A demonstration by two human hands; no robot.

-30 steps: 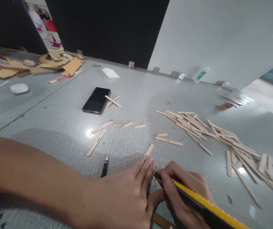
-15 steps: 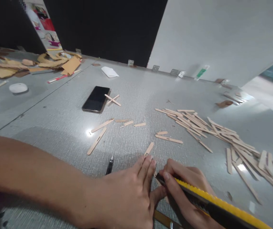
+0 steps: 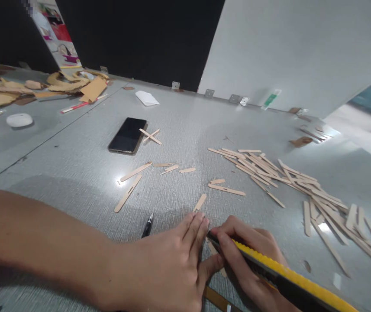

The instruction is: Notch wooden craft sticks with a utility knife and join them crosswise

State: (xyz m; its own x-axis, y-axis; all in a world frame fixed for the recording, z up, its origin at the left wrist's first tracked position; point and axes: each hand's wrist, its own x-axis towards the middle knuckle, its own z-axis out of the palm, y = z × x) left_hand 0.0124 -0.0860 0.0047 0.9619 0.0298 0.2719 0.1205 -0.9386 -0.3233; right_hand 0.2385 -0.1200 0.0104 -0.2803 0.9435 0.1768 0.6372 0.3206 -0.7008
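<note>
My left hand [image 3: 166,260] lies low over the table, fingers pressed together and holding down a wooden craft stick [image 3: 200,202]. That stick's far end pokes out beyond the fingertips; the rest is covered. My right hand [image 3: 253,255] is closed around a yellow and black utility knife [image 3: 279,271], its tip beside my left fingers. The blade's contact with the wood is hidden. Another piece of craft stick [image 3: 211,248] shows between the hands. A black pen [image 3: 148,225] lies left of my left hand. Beneath both hands, a brown strip [image 3: 217,298] with a metal bit is partly visible.
A loose pile of craft sticks [image 3: 269,170] spreads across the right side. Cut and notched sticks [image 3: 128,193] lie ahead, near a phone [image 3: 127,135] and two crossed sticks [image 3: 151,137]. Brown scraps [image 3: 65,84] and a white case [image 3: 19,120] are at the left.
The whole view has shifted slightly, so things sit a little further left. My right hand and the knife have moved slightly; the left hand keeps its press on the stick.
</note>
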